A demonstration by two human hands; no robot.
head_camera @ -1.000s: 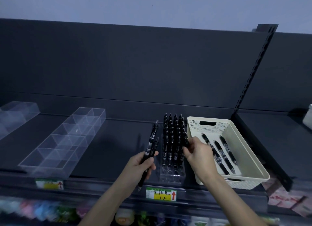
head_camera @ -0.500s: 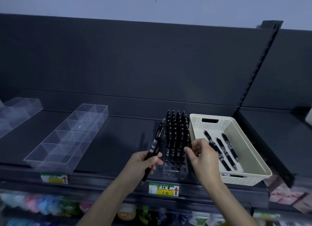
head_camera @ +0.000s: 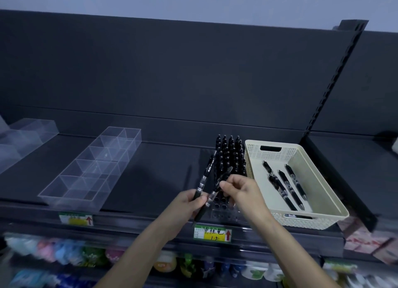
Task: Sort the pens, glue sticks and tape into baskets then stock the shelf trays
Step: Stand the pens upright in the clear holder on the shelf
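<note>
My left hand [head_camera: 187, 206] grips two black pens; one pen [head_camera: 206, 173] stands up and leans left. My right hand [head_camera: 242, 189] pinches the second pen [head_camera: 219, 182] near its middle while the left hand still holds its lower end. Both hands are over the front of a clear pen holder [head_camera: 224, 210] on the dark shelf [head_camera: 163, 180]; several black pens [head_camera: 229, 154] stand upright in its back rows. To the right sits a cream basket [head_camera: 310, 171] with several black pens [head_camera: 282, 184] lying in it.
A clear divided tray [head_camera: 64, 191] lies on the shelf to the left, and another clear tray [head_camera: 23, 137] at the far left. Price labels [head_camera: 212, 234] are fixed to the shelf's front edge. Colourful goods fill the shelf below. A slotted upright [head_camera: 329, 81] rises at the right.
My right hand has come left from the standing pens and taken hold of one of the two pens in my left hand. The view has shifted slightly.
</note>
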